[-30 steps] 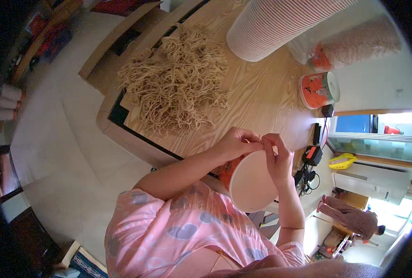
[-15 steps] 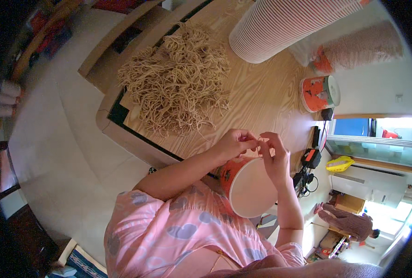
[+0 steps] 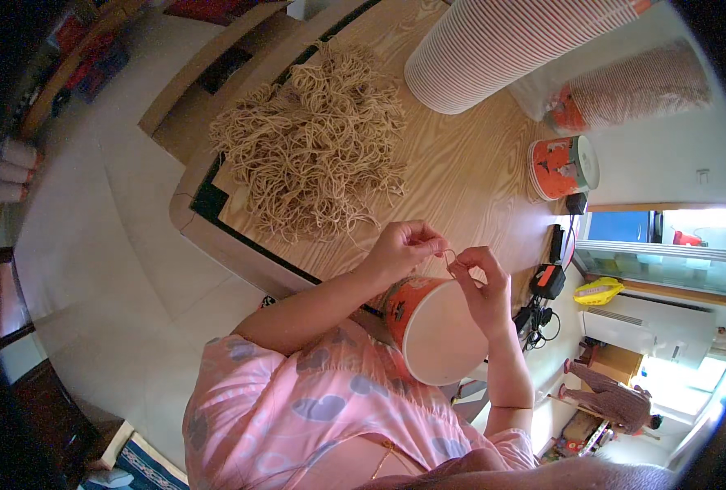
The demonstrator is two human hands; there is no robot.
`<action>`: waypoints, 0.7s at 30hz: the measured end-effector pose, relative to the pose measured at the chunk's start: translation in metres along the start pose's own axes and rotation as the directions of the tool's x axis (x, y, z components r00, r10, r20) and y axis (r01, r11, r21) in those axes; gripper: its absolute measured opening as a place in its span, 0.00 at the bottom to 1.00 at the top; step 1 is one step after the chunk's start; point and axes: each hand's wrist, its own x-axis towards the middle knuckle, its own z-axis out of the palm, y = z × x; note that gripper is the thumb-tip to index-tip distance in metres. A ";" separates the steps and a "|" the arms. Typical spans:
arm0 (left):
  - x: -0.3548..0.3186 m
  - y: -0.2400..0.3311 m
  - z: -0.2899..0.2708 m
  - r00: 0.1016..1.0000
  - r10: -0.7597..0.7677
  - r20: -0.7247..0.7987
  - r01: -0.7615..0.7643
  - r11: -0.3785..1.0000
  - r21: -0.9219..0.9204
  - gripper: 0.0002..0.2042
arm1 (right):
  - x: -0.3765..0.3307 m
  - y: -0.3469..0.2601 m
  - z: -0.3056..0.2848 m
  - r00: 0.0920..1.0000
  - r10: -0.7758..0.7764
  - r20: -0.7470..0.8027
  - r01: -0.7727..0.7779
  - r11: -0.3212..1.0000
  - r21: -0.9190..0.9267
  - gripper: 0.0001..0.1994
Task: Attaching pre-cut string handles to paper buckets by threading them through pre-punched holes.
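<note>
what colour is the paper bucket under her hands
Orange outside with a white base, the paper bucket shows best in the head view.

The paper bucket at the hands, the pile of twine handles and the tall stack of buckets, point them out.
Paper bucket (image 3: 428, 339): head view, on its white base.
Twine pile (image 3: 310, 147): head view, pile's middle.
Bucket stack (image 3: 510, 45): head view, ribbed side.

A small home workshop for piecework is showing here: a wooden desk is carrying a heap of cord handles and tall stacks of paper buckets.
</note>
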 end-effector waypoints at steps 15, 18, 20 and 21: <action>-0.004 -0.001 0.001 0.998 0.033 0.046 -0.030 0.997 -0.070 0.12 | 0.003 -0.005 -0.001 0.999 0.035 -0.007 -0.035 0.999 -0.007 0.05; -0.004 -0.002 0.000 0.995 0.011 0.096 -0.004 0.997 -0.076 0.13 | 0.002 0.004 -0.003 0.999 -0.032 0.015 0.033 0.998 -0.055 0.05; -0.003 -0.005 0.000 0.992 -0.003 0.122 0.012 0.997 -0.076 0.13 | 0.001 0.008 -0.003 1.000 -0.018 0.002 0.018 1.000 -0.016 0.05; -0.001 -0.011 0.001 0.992 0.058 0.116 -0.052 0.997 -0.055 0.11 | 0.001 0.008 -0.002 1.000 -0.019 0.004 0.020 1.000 -0.016 0.05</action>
